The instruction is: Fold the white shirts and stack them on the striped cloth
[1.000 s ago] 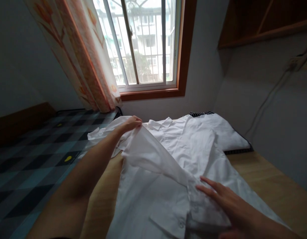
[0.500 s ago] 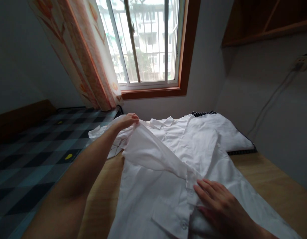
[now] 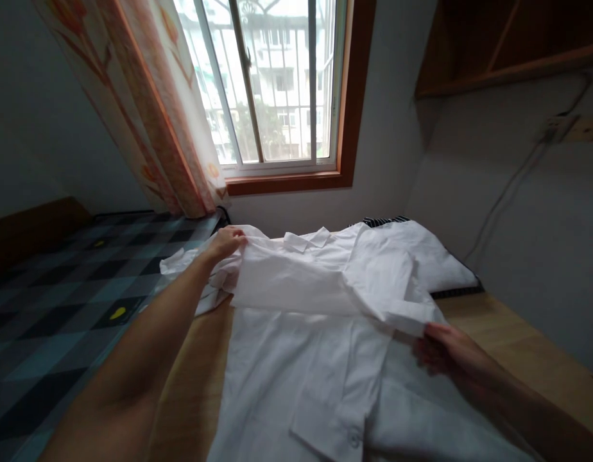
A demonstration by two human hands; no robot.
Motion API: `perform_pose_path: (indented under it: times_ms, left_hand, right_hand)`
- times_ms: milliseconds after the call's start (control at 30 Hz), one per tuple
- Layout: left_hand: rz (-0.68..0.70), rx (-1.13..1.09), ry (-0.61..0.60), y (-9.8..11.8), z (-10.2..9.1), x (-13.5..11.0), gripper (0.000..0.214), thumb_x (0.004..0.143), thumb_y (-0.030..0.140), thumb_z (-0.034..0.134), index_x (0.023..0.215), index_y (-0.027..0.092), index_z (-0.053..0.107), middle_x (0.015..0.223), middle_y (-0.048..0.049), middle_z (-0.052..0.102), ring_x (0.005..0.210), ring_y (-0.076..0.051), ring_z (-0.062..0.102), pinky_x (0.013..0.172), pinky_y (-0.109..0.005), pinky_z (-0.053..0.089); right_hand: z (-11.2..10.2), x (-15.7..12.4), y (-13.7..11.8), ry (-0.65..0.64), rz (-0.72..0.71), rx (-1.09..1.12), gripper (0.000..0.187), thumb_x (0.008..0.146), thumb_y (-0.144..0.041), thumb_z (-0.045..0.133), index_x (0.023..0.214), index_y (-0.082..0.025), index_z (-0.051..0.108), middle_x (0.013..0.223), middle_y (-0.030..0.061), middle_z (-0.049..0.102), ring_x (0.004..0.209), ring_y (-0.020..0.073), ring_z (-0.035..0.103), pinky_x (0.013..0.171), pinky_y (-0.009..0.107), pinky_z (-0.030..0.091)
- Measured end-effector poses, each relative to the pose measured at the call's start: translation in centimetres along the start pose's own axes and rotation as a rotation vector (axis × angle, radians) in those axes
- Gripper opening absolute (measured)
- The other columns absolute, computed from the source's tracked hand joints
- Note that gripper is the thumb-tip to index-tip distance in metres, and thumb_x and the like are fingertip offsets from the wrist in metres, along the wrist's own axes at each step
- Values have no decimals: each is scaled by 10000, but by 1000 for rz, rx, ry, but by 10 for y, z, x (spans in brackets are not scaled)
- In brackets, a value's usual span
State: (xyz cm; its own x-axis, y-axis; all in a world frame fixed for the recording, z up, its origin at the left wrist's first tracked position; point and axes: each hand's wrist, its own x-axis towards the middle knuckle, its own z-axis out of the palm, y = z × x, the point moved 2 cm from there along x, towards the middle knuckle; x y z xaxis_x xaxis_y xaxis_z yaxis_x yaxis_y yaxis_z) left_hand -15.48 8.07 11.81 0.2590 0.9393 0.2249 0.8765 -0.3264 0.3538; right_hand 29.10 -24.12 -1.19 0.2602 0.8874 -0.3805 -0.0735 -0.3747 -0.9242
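A white button-up shirt (image 3: 306, 359) lies spread on a wooden surface (image 3: 527, 333), collar toward the window. My left hand (image 3: 225, 242) is closed on the shirt near its far left shoulder. My right hand (image 3: 443, 350) pinches the cuff end of a sleeve (image 3: 296, 282), which is stretched in a band across the chest between both hands. A chest pocket with a button (image 3: 353, 439) shows at the bottom.
A white pillow (image 3: 436, 256) on striped fabric lies at the far right by the wall. A checkered bed cover (image 3: 60, 301) fills the left. A window (image 3: 272, 83) with a floral curtain (image 3: 147, 109) is ahead. A cable (image 3: 508, 199) runs down the right wall.
My right hand left the shirt front, took the sleeve's end and pulled it right, stretching the sleeve flat across the chest. My left hand dropped slightly, still gripping the shoulder.
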Motion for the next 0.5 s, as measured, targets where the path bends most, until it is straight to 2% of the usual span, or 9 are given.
perform_pose_path:
  times_ms: [67, 100, 167, 233, 267, 333, 400, 433, 500]
  left_hand:
    - [7, 134, 31, 2, 1, -4, 269, 700, 341, 533, 813, 168, 706, 1064, -84, 658, 1009, -255, 568, 926, -313, 418]
    - [14, 195, 53, 5, 3, -7, 272, 708, 337, 546, 847, 176, 715, 1122, -90, 650, 1054, -271, 560, 948, -327, 407]
    - [47, 278, 52, 14, 7, -12, 296, 750, 360, 547, 923, 196, 721, 1223, -93, 620, 1152, -303, 520, 993, -373, 375]
    - [133, 316, 16, 27, 13, -17, 349, 811, 433, 513, 997, 213, 711, 1293, -91, 591, 1219, -314, 479, 1033, -418, 332]
    - [191, 323, -14, 34, 17, -20, 392, 837, 480, 489, 1037, 217, 701, 1312, -89, 585, 1237, -309, 469, 1051, -430, 307]
    - [299, 329, -81, 46, 24, -25, 474, 863, 556, 447, 1115, 226, 674, 1314, -87, 596, 1239, -288, 478, 1086, -445, 250]
    - [366, 345, -142, 56, 30, -30, 513, 867, 601, 433, 1130, 229, 669, 1214, -85, 660, 1184, -273, 528, 1120, -470, 165]
    - [383, 365, -175, 59, 33, -31, 521, 868, 615, 427, 1099, 226, 684, 1130, -84, 695, 1136, -269, 559, 1128, -484, 125]
    - [402, 409, -240, 61, 37, -34, 551, 877, 640, 395, 1032, 216, 710, 1014, -85, 722, 1051, -261, 602, 1128, -493, 102]
  right_hand:
    - [-9, 2, 6, 37, -36, -99, 428, 833, -578, 520, 941, -176, 614, 792, 123, 688, 570, 219, 643, 459, 343, 520]
    - [-13, 1, 4, 79, -137, -175, 497, 836, -615, 502, 1037, -173, 605, 923, 154, 692, 673, 245, 675, 527, 378, 553]
    - [-13, -2, -7, 131, -468, -421, 654, 788, -660, 564, 1235, -184, 541, 1231, 194, 604, 1000, 313, 653, 769, 466, 567]
    - [1, -7, -17, 90, -818, -749, 813, 706, -648, 683, 1359, -211, 473, 1441, 183, 444, 1279, 365, 473, 1004, 533, 440]
    - [12, -9, -20, 49, -959, -905, 848, 684, -625, 722, 1386, -225, 460, 1485, 170, 395, 1345, 378, 389, 1066, 552, 366]
    - [37, -12, -22, -65, -1148, -1129, 747, 733, -533, 725, 1379, -242, 488, 1473, 150, 426, 1362, 377, 361, 1104, 569, 292]
    - [58, -13, -24, -177, -1222, -1222, 497, 822, -343, 656, 1298, -229, 567, 1342, 133, 563, 1270, 334, 474, 1090, 544, 310]
    - [66, -12, -26, -216, -1211, -1235, 387, 837, -246, 610, 1223, -214, 615, 1248, 124, 624, 1190, 306, 536, 1062, 517, 349]
    - [74, -11, -34, -279, -1099, -1211, 269, 825, -131, 538, 1049, -191, 674, 1075, 105, 681, 1020, 250, 609, 957, 428, 441]
